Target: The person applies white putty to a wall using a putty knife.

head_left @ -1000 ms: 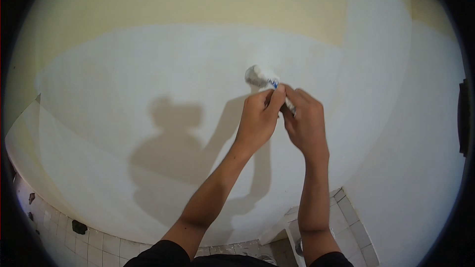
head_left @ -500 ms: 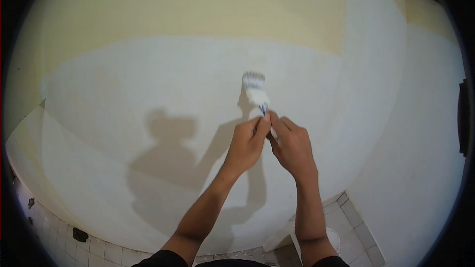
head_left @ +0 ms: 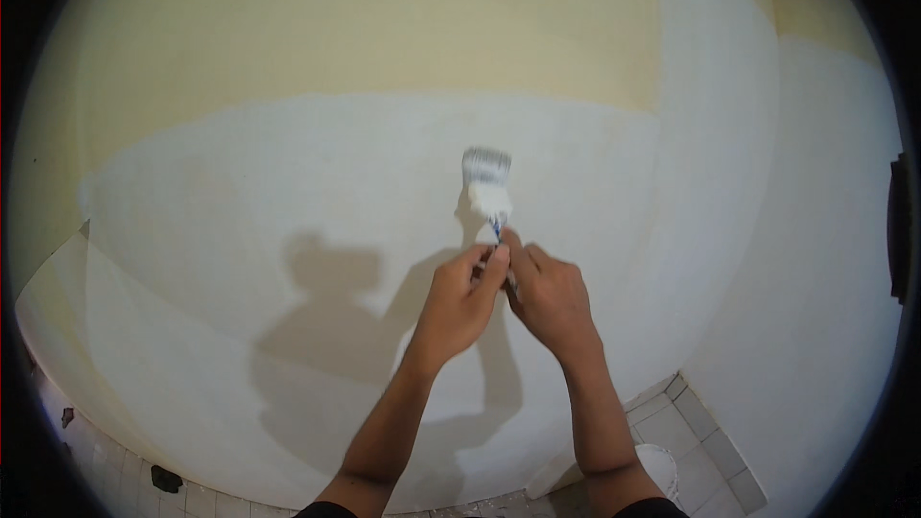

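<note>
A paintbrush (head_left: 487,176) with white paint on its bristles and ferrule points up the wall (head_left: 211,197), which is white below a pale yellow upper area. Its bristle end appears to lie against the white part. My left hand (head_left: 453,302) and my right hand (head_left: 549,297) both have their fingers closed around the blue-marked handle, side by side and mostly hiding it. Shadows of the brush, arms and upper body fall on the wall behind.
An adjoining white wall (head_left: 806,221) stands at the right, with a dark fixture (head_left: 898,230) at the edge. Low on the right are a tiled ledge (head_left: 720,456) and a rounded white object (head_left: 659,465). Tiles (head_left: 201,499) with dark broken patches (head_left: 166,479) run along the lower left.
Both hands and the brush have moved down and left in the picture. The brush has turned from slanted to more upright. The wall's colour boundary also sits lower in the picture.
</note>
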A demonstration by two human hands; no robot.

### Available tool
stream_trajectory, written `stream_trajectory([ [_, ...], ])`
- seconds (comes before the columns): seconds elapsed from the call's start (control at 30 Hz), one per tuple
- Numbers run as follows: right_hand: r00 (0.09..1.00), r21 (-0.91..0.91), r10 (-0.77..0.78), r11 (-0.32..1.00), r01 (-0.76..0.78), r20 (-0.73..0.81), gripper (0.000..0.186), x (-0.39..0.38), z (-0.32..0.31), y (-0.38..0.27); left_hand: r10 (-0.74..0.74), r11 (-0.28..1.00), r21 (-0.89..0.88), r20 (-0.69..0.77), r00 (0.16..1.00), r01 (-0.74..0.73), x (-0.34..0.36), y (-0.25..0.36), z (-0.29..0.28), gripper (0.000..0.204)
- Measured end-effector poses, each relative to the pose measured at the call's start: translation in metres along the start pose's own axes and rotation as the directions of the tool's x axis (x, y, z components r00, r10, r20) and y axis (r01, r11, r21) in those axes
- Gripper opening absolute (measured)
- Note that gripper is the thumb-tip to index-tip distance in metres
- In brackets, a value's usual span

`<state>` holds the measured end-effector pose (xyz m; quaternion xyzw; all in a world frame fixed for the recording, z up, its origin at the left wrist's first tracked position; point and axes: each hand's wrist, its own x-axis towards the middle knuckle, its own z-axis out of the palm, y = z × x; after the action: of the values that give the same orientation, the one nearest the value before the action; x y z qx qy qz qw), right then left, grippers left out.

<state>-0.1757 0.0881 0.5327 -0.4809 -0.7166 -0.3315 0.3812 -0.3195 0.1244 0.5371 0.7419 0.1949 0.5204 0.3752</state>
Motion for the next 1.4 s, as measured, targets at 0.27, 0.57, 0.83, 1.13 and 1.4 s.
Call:
stream_trajectory([
  [0.27, 0.914, 0.462, 0.395, 0.831, -0.310, -0.097, 0.034, -0.101, -0.014, -0.023, -0.117, 0.947, -0.258, 0.283, 0.952, 0.193, -0.083, -0.029, 0.042, 0.033],
  [0.57, -0.380, 0.864, 0.816, -0.497, -0.077, 0.435, 0.021, -0.329, 0.057, 0.003, -0.467, 0.727, -0.098, 0.655, 0.594, 0.679, -0.156, -0.183, 0.175, 0.033],
  [0.83, -0.701, 0.872, 0.690, -0.442, -0.211, 0.180, 0.022, -0.417, 0.114, -0.005, -0.456, 0.626, 0.033, 0.826, 0.331, 0.779, -0.211, -0.319, 0.231, 0.032],
  [1.13, -0.811, 0.858, 0.582, -0.388, -0.338, -0.056, 0.022, -0.413, 0.137, -0.096, -0.318, 0.594, 0.168, 0.947, 0.038, 0.787, -0.250, -0.341, 0.169, 0.031],
  [1.4, -0.354, -0.104, 0.858, -0.418, -0.903, -0.373, 0.023, -0.492, 0.129, -0.006, -0.385, 0.591, 0.305, 0.920, -0.072, 0.747, -0.224, -0.367, 0.249, 0.034],
])
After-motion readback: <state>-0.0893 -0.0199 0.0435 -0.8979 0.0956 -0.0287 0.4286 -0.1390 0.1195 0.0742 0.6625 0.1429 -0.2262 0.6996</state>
